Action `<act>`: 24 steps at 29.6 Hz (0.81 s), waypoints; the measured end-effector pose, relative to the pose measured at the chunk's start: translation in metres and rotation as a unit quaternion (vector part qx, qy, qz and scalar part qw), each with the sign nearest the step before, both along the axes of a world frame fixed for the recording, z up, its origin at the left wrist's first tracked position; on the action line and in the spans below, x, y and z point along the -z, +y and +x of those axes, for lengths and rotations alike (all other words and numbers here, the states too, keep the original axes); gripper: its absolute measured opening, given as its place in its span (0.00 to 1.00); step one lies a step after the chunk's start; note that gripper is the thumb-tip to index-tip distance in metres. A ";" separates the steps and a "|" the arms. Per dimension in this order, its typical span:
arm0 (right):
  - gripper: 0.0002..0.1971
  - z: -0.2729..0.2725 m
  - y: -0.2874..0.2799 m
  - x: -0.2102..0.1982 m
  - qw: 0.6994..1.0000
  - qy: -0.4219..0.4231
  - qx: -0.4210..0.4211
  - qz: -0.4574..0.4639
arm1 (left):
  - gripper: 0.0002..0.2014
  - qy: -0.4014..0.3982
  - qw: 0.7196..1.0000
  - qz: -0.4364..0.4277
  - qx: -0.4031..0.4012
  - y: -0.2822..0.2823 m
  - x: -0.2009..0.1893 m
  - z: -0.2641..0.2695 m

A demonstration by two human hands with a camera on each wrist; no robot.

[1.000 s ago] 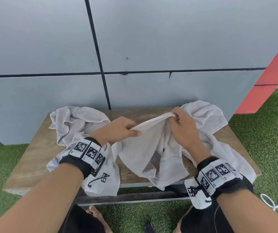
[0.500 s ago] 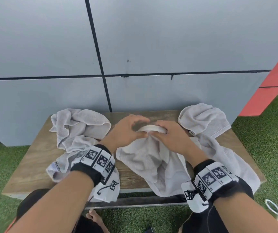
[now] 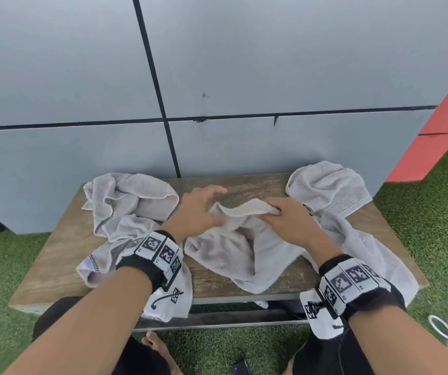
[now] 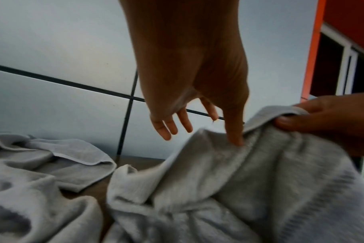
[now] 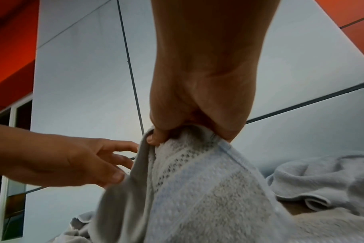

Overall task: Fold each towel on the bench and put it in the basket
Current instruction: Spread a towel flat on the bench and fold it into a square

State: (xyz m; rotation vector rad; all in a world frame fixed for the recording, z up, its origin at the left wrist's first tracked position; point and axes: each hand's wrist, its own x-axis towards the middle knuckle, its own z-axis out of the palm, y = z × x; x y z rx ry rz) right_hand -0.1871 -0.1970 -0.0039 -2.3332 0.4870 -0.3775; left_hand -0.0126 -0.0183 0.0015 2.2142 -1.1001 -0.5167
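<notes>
A pale grey towel [image 3: 225, 253] lies rumpled across the middle of the wooden bench [image 3: 63, 255]. My right hand [image 3: 278, 213] pinches its raised far edge between thumb and curled fingers [image 5: 156, 136], holding the hem [image 4: 280, 110] a little above the bench. My left hand [image 3: 209, 205] hovers just left of that edge with straight, spread fingers [image 4: 166, 131], and only its thumb [image 4: 236, 139] touches the cloth [image 5: 197, 189]. A second crumpled towel [image 3: 128, 201] lies at the left of the bench, a third [image 3: 331, 188] at the right. No basket is in view.
A grey panelled wall [image 3: 244, 63] stands right behind the bench. Green artificial grass [image 3: 434, 212] surrounds it, with a red slanted beam [image 3: 439, 131] at the right. A white cord [image 3: 444, 328] lies on the grass by my right forearm. My bare foot [image 3: 155, 345] is under the bench.
The towel edge, held up by both hands a second ago, has come down toward the bench. My left hand has let go and spread its fingers; the right hand still holds the edge.
</notes>
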 end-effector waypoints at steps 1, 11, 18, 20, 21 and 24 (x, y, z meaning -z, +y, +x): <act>0.21 0.004 0.002 -0.003 1.000 -0.002 -0.009 -0.007 | 0.29 -0.001 0.999 0.003 0.050 -0.006 0.002 -0.011; 0.19 -0.043 -0.001 -0.003 0.998 0.026 0.043 0.032 | 0.06 -0.085 0.985 -0.127 -0.076 -0.018 -0.011 -0.020; 0.23 -0.051 0.007 -0.015 0.992 -0.015 0.064 0.106 | 0.21 -0.048 0.987 -0.136 0.071 -0.032 -0.003 -0.057; 0.16 -0.051 0.008 -0.020 0.988 -0.029 0.065 0.138 | 0.15 -0.059 0.973 -0.209 0.076 -0.039 -0.014 -0.076; 0.11 -0.051 0.008 -0.024 0.982 -0.042 0.078 0.167 | 0.12 -0.070 0.966 -0.238 0.074 -0.040 -0.020 -0.084; 0.11 -0.053 0.006 -0.030 0.943 -0.083 0.124 0.297 | 0.14 -0.038 0.965 -0.216 0.145 -0.039 -0.027 -0.099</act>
